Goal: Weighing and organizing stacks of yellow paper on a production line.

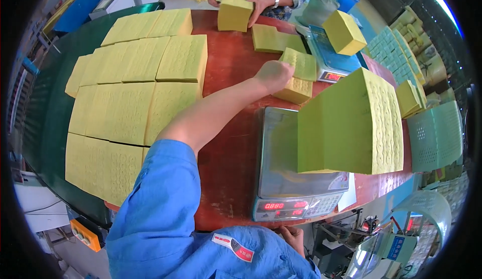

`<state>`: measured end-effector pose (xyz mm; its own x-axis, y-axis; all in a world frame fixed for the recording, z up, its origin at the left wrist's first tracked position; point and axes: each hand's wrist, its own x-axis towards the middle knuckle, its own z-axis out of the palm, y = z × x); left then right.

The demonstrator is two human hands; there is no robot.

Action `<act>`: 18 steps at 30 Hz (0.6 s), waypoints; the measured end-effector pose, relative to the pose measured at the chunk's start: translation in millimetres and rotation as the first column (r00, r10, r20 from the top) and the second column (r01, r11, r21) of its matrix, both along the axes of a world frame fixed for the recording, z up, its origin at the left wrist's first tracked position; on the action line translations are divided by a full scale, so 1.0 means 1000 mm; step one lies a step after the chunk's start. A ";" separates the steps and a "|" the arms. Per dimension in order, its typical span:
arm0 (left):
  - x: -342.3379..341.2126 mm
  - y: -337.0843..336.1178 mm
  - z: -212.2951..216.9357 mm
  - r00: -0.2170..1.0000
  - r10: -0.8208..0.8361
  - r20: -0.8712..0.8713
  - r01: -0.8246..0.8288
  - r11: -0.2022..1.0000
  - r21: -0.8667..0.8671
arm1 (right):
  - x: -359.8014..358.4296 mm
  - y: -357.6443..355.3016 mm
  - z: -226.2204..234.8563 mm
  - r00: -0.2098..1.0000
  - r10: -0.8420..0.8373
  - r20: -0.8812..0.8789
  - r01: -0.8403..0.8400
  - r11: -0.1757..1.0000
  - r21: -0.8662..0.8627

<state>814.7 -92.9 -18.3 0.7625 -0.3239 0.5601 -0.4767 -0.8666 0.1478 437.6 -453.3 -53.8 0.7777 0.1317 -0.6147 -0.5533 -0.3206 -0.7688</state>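
The left hand (275, 76) is closed, its fingers pinching the edge of a thin bundle of yellow sheets (301, 64) just beyond the near scale (281, 143). That bundle sits over a short yellow stack (297, 92); I can't tell whether it has come fully free of it. The right hand (292, 236) is low at the table's edge, just in front of the near scale and partly hidden by the blue clothing; whether it holds anything I can't tell.

On the near scale itself stands a tall yellow block (346, 128), its embossed face turned to the right. No hand I can see steadies it. Being tall and made of loose-looking sheets, it could slump or topple if a sleeve brushed it, and a touch on the platform would probably upset the reading. The pinched bundle might fan out or drop sheets if the fingers hold only its edge, or drag the stack beneath askew.

Beyond the near scale, a second scale (321, 53) carries another yellow block (344, 32), and farther off to its left a co-worker's two hands (258, 10) grip a yellow pile (234, 10). Left of the near scale, across the red table (226, 128), rows of yellow stacks (130, 103) stand pressed together.
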 end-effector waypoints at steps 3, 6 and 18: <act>0.007 0.009 0.007 0.996 0.061 -0.060 -0.078 0.937 -0.339 | 0.003 0.003 0.005 1.000 0.004 -0.028 -0.005 0.999 -0.034; 0.010 0.017 0.018 0.996 0.030 -0.082 -0.068 0.860 -0.506 | 0.005 0.009 0.012 0.998 -0.035 -0.053 0.033 0.999 -0.037; 0.011 0.007 0.023 0.998 -0.012 -0.054 -0.019 0.845 -0.535 | -0.002 0.000 0.000 0.996 -0.073 -0.053 0.072 0.997 -0.025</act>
<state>826.0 -85.5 4.7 0.7964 0.0168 0.6045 -0.4522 -0.6471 0.6138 435.4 -453.7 -54.1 0.7503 0.0613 -0.6582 -0.6161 -0.2959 -0.7299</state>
